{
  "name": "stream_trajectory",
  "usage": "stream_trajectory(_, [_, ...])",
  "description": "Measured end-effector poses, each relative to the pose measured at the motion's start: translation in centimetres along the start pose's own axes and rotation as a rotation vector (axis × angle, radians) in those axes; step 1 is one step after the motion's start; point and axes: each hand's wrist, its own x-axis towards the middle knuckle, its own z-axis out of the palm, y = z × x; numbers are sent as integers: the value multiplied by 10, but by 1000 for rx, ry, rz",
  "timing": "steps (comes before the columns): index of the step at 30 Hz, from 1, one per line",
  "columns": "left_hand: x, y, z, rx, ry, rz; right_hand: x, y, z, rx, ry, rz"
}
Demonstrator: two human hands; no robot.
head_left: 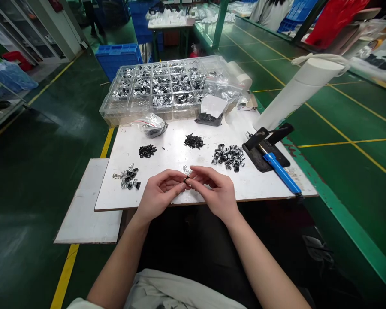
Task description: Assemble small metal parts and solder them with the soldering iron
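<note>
Your left hand (161, 191) and right hand (215, 189) meet over the near edge of the white tabletop (167, 161), both grips closed by thumb and fingers on a small black part (187, 180) between them. Just beyond your grips lie tiny silvery pieces (186, 170), with a pile of small black pieces (194, 140) farther out and the blue-handled soldering iron (281, 171) well to the right.
</note>
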Motion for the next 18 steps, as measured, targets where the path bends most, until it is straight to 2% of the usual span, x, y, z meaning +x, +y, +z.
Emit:
stream_trajectory(13, [1, 6, -1, -38, -20, -83, 5, -1, 4, 263, -41, 204])
stream_trajectory(16, [1, 6, 0, -32, -1, -99, 2, -3, 1, 181, -50, 175])
stream_trajectory(18, [0, 7, 0, -37, 18, -112, 0, -6, -12, 29, 9, 101])
